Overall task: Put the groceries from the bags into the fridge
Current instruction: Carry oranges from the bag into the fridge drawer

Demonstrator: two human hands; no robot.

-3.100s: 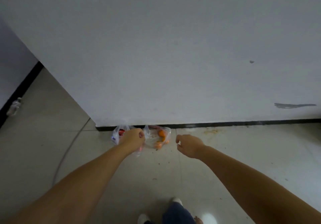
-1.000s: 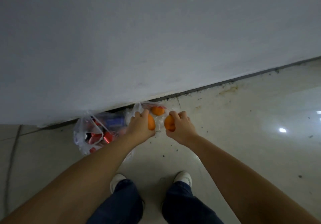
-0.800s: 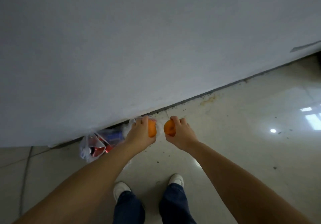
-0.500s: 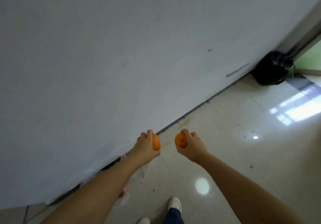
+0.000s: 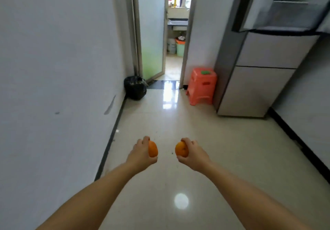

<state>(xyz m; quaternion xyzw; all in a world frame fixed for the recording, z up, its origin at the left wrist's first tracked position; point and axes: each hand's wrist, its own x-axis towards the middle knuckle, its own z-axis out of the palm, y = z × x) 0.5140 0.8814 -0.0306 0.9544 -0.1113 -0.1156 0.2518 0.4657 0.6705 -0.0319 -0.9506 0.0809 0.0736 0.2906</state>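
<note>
My left hand [image 5: 142, 153] grips one orange [image 5: 153, 149], and my right hand [image 5: 193, 153] grips a second orange [image 5: 181, 149]. Both are held out in front of me above the shiny tiled floor. The grey fridge [image 5: 259, 69] stands at the right of the corridor, and its upper door [image 5: 285, 6] hangs open at the top right. The grocery bags are out of view.
A white wall [image 5: 53, 69] runs along my left. A black rubbish bag [image 5: 135, 87] sits at its far end by a doorway [image 5: 175, 33]. An orange plastic stool [image 5: 202, 85] stands just left of the fridge.
I took an orange in each hand from the bag on the floor, stood up and turned right. The view swung from the wall to the corridor and fridge.
</note>
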